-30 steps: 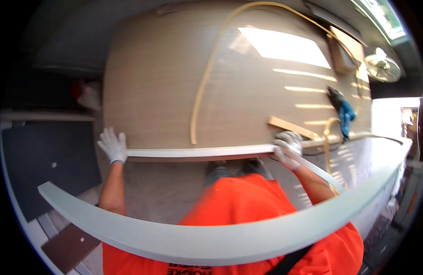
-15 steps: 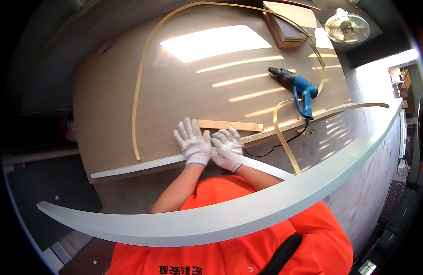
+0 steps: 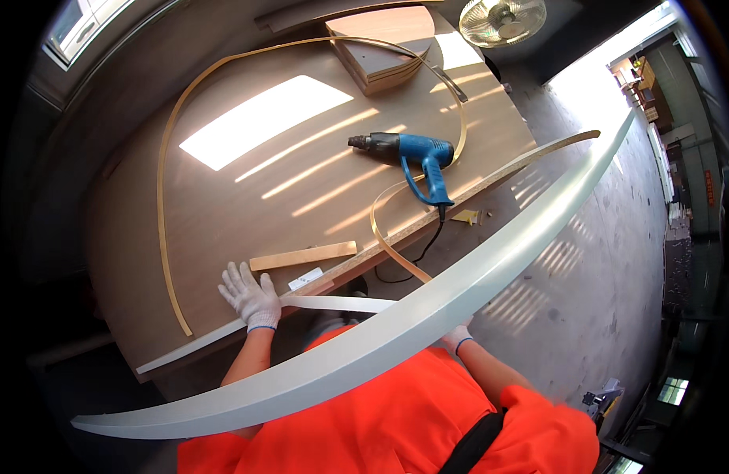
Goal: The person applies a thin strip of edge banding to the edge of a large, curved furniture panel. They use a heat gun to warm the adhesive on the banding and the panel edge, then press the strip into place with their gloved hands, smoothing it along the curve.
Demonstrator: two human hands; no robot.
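Note:
My left hand (image 3: pixel 252 299), in a white knit glove, lies with spread fingers at the near edge of a brown board (image 3: pixel 222 229). A narrow white edging strip (image 3: pixel 195 347) runs along that edge to the left. From beside my left hand, its loose end (image 3: pixel 341 303) leads right and passes behind a long pale bar (image 3: pixel 364 336). My right hand (image 3: pixel 458 335), also gloved, shows only partly past that bar; its fingers are hidden. Near my left hand are a light wood strip (image 3: pixel 305 255) and a small white label (image 3: pixel 305 279).
A blue heat gun (image 3: pixel 426 152) lies on the board, its black cord hanging over the edge. A thin tan band (image 3: pixel 162 237) loops around it. Curved boards (image 3: pixel 384 47) are stacked at the back, near a fan (image 3: pixel 503 21). The pale bar crosses in front of my body.
My right hand has left its place beside my left and moved right, behind the pale bar. The left hand stays at the board's edge. The whole view has turned.

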